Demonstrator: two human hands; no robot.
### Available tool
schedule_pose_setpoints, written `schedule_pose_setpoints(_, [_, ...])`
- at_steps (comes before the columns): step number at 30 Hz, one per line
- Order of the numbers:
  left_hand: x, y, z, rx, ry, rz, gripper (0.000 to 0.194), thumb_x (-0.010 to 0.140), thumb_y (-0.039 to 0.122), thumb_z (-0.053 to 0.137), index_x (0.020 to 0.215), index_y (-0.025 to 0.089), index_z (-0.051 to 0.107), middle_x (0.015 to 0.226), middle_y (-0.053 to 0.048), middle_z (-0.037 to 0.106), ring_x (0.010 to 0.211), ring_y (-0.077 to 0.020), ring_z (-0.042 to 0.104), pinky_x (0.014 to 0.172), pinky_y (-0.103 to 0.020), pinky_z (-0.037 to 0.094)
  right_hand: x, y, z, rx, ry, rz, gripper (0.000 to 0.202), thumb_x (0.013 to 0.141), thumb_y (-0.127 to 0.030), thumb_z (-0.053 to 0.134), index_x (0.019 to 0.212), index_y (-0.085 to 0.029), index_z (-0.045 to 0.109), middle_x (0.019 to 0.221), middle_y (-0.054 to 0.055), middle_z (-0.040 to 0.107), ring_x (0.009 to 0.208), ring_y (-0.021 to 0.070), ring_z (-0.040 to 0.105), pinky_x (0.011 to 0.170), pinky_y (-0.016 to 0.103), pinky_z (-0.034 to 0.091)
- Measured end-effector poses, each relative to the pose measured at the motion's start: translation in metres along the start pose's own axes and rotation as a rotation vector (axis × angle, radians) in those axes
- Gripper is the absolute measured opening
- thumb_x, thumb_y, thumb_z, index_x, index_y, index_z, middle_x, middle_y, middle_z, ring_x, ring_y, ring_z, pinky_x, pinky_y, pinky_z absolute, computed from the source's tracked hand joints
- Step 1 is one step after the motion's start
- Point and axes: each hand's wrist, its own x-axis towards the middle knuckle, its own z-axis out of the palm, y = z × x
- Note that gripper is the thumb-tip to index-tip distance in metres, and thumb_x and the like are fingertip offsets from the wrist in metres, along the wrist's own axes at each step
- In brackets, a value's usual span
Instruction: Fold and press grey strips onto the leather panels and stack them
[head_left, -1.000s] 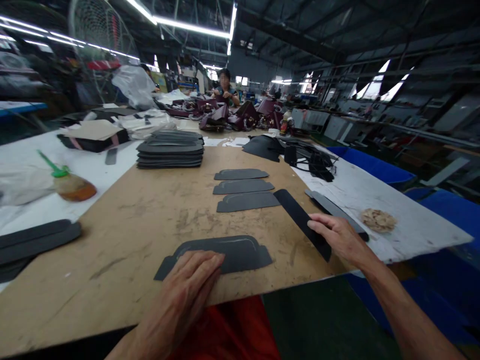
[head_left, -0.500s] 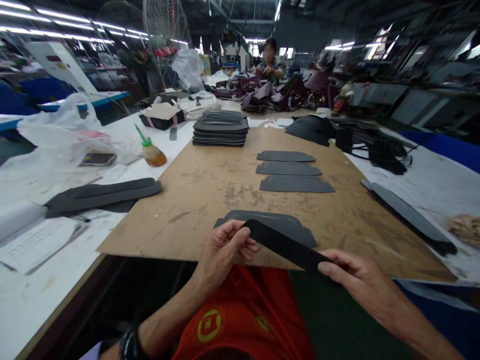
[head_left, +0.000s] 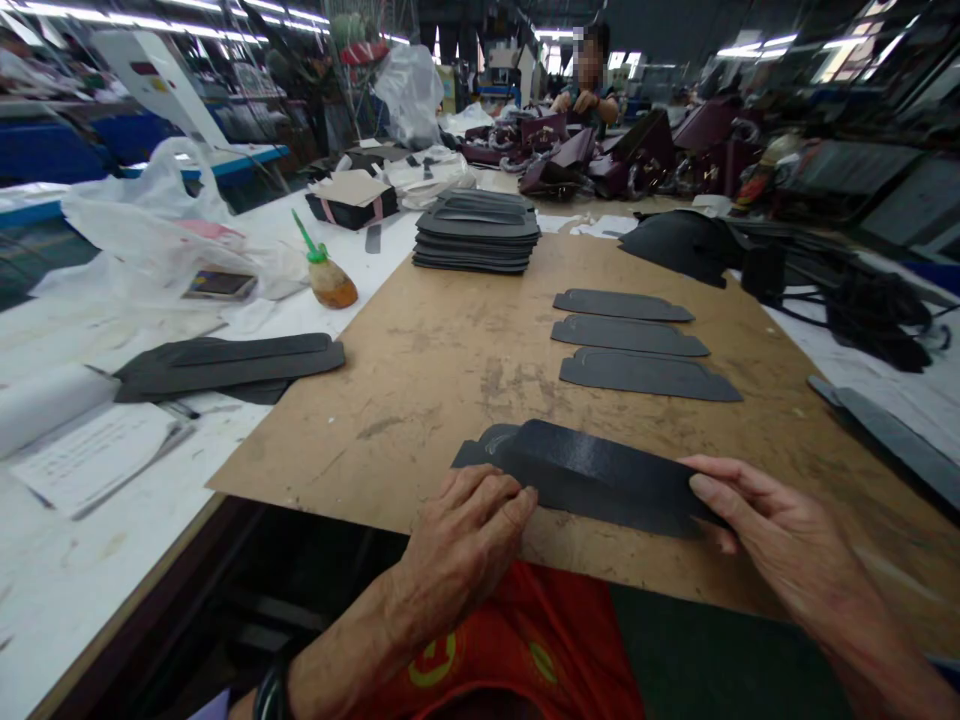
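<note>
A flat black strip (head_left: 600, 462) with a slight sheen lies slanted over a dark grey shaped panel (head_left: 480, 450), close to the front edge of the brown board. The panel's stitched-looking, curved left end sticks out; the strip covers most of the rest. My right hand (head_left: 765, 530) pinches the strip's right end between thumb and fingers. At the near left corner, my left hand (head_left: 469, 530) has its fingers curled and close together, fingertips over the panel and thumb against the strip's edge. Its exact hold is partly hidden.
Three grey panels (head_left: 645, 375) lie in a row on the brown board (head_left: 420, 400). Behind stands a stack of dark panels (head_left: 476, 235). Left are a glue bottle (head_left: 330, 282), loose panels (head_left: 232, 365) and a notebook (head_left: 90, 455). A person (head_left: 592, 85) works beyond maroon bags (head_left: 637, 155).
The black strip has gone from being held up above the panel to lying over it, turned broad side up. My left hand has turned palm down. The view has shifted slightly.
</note>
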Motion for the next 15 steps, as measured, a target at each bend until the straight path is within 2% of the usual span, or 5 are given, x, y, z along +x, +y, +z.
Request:
schedule_pose_setpoints(4, [-0.004, -0.004, 0.006, 0.023, -0.034, -0.008, 0.025, 0.088, 0.013, 0.049, 0.112, 0.014, 0.056, 0.099, -0.007, 0.064, 0.094, -0.0204, 0.056, 0.082, -0.036, 0.048, 0.007, -0.009, 0.018, -0.103, -0.094, -0.002, 0.045, 0.076, -0.057, 0.056, 0.099, -0.02, 0.067, 0.045, -0.004, 0.052, 0.043, 0.0132, 0.051, 0.05, 0.026, 0.043])
schedule_pose_setpoints(7, [-0.005, -0.005, 0.007, 0.002, -0.033, -0.012, 0.024, 0.088, 0.012, 0.05, 0.111, 0.013, 0.056, 0.097, -0.007, 0.063, 0.093, -0.0199, 0.056, 0.082, -0.035, 0.048, 0.01, -0.009, 0.024, -0.157, -0.148, 0.02, 0.048, 0.077, -0.06, 0.053, 0.101, -0.02, 0.065, 0.043, -0.004, 0.054, 0.044, 0.0147, 0.053, 0.049, 0.026, 0.044])
schedule_pose_setpoints(11, [-0.005, -0.005, 0.008, -0.018, -0.033, -0.046, 0.023, 0.087, 0.01, 0.051, 0.11, 0.012, 0.056, 0.095, -0.006, 0.063, 0.092, -0.0191, 0.057, 0.082, -0.034, 0.048, 0.012, -0.011, 0.028, -0.249, -0.114, 0.038, 0.05, 0.075, -0.064, 0.05, 0.099, -0.022, 0.067, 0.043, -0.002, 0.056, 0.044, 0.0157, 0.055, 0.046, 0.025, 0.043])
schedule_pose_setpoints(15, [-0.008, -0.005, 0.008, 0.017, -0.061, -0.082, 0.03, 0.088, 0.011, 0.05, 0.118, 0.012, 0.053, 0.106, -0.009, 0.063, 0.098, -0.02, 0.058, 0.088, -0.036, 0.048, 0.013, -0.013, 0.031, -0.309, -0.106, 0.055, 0.052, 0.073, -0.066, 0.049, 0.097, -0.024, 0.068, 0.042, -0.002, 0.056, 0.044, 0.0163, 0.055, 0.044, 0.025, 0.043])
